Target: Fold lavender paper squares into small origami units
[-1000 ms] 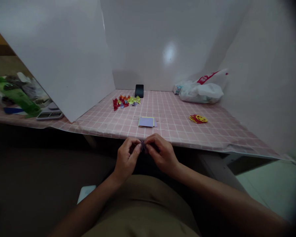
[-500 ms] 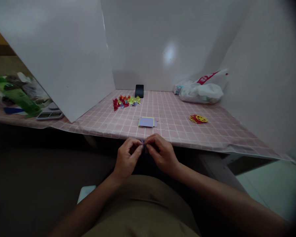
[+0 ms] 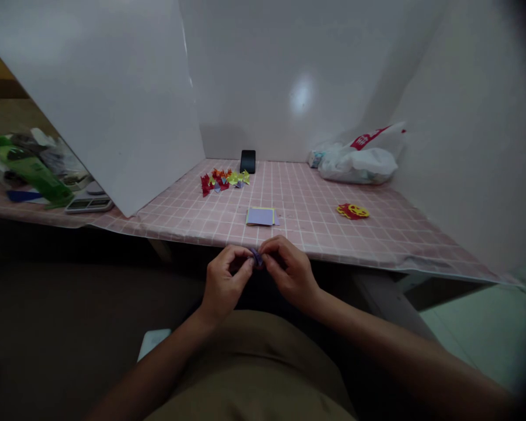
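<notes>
1. A small purple piece of folded paper [image 3: 257, 257] is held between the two hands, just off the near edge of the pink checked tablecloth [image 3: 307, 202], around the middle of the scene
2. The left side of this paper is pinched by the left hand [image 3: 223, 278], between thumb and forefinger; the remaining fingers are curled in
3. Its right side is gripped by the right hand [image 3: 291, 272], with thumb and forefinger brought together at the tips
4. Much of the paper is covered by the fingertips, so its exact folded shape cannot be told
5. A stack of paper sheets [image 3: 260, 217], topped with purple and edged with yellow on the far side, is laid flat just beyond the hands
6. Farther off and to the left, a cluster of folded paper pieces [image 3: 223, 181] in red, orange, yellow and purple is spread; a black device [image 3: 248, 161] is stood just behind it
7. To the right, red and yellow openwork cut-outs [image 3: 353, 211] are overlapped; beyond them a white plastic bag [image 3: 359, 165] with red print is set
8. At the far left, a digital scale [image 3: 89, 203] and a green plastic bottle [image 3: 33, 172] are partly screened by a white panel [image 3: 114, 117]
</notes>
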Tool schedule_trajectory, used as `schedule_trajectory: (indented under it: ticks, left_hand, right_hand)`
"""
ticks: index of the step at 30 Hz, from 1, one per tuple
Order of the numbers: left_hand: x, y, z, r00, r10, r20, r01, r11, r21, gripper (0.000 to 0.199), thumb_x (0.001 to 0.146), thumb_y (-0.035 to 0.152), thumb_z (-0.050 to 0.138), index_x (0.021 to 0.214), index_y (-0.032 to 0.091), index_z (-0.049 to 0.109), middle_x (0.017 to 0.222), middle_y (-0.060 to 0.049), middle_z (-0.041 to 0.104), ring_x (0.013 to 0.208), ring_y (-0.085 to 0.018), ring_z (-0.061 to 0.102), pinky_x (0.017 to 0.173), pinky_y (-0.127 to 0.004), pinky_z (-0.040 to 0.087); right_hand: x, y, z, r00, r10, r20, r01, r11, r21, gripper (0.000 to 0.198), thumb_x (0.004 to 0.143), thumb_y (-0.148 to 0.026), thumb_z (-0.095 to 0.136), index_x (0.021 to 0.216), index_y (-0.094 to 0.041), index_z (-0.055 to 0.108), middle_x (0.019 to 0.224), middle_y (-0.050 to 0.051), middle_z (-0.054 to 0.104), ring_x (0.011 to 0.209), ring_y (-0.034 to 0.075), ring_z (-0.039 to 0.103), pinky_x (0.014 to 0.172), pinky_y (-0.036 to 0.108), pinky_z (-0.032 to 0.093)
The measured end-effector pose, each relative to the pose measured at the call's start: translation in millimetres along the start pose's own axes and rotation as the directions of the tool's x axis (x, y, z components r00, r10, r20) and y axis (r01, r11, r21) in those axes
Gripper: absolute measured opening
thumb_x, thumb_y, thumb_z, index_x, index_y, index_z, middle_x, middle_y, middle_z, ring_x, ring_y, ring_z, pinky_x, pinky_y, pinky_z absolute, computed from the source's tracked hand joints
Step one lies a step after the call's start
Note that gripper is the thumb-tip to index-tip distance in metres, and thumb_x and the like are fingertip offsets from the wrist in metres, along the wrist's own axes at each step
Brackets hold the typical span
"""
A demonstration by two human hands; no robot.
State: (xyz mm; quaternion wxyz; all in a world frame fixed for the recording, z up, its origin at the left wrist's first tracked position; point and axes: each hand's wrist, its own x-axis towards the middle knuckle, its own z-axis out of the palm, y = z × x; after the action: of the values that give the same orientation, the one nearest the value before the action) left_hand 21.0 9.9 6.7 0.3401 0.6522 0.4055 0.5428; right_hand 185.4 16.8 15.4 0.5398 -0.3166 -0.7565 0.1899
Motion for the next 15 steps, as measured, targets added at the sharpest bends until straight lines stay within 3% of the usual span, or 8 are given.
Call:
schedule_trajectory:
  ticks: [4,9,15]
  left_hand:
    - [0.0,0.1,-0.5,1.000,-0.015,-0.016,0.015,1.000,0.015,0.007,0.089,0.023,0.062,0.084,0.018,0.065,0.080,-0.002,0.065,0.073,-0.015,0.062,0.069,-0.026,0.049]
    - [-0.3,0.5,0.8,1.000,-0.002,-0.009,0.002,1.000,-0.024,0.002,0.086,0.019,0.064,0.086,0.018,0.064,0.082,-0.002,0.066,0.075,-0.015,0.064,0.070,-0.026,0.051]
    - [0.4,4.0,2.2,0.998,0.048,-0.027,-0.046,0.996,0.070,0.005,0.085,0.017,0.062,0.089,0.018,0.066,0.085,-0.003,0.068,0.077,-0.016,0.065,0.072,-0.027,0.053]
  right_hand:
    - [-0.3,-0.6,0.0,0.999,-0.053,0.014,0.053,0.998,-0.018,0.013,0.091,-0.009,0.051,0.092,-0.021,0.056,0.087,0.004,0.060,0.079,0.016,0.058,0.070,0.031,0.049]
    - [0.2,-1.5,-0.8,1.000,-0.030,0.004,0.030,1.000,-0.009,0.013,0.091,-0.009,0.051,0.092,-0.020,0.056,0.086,0.003,0.059,0.078,0.015,0.058,0.069,0.030,0.049]
    - [0.5,-1.6,-1.6,0.999,-0.039,0.013,0.039,0.999,-0.026,0.013,0.091,-0.008,0.052,0.092,-0.020,0.056,0.088,0.004,0.060,0.079,0.016,0.058,0.070,0.031,0.049]
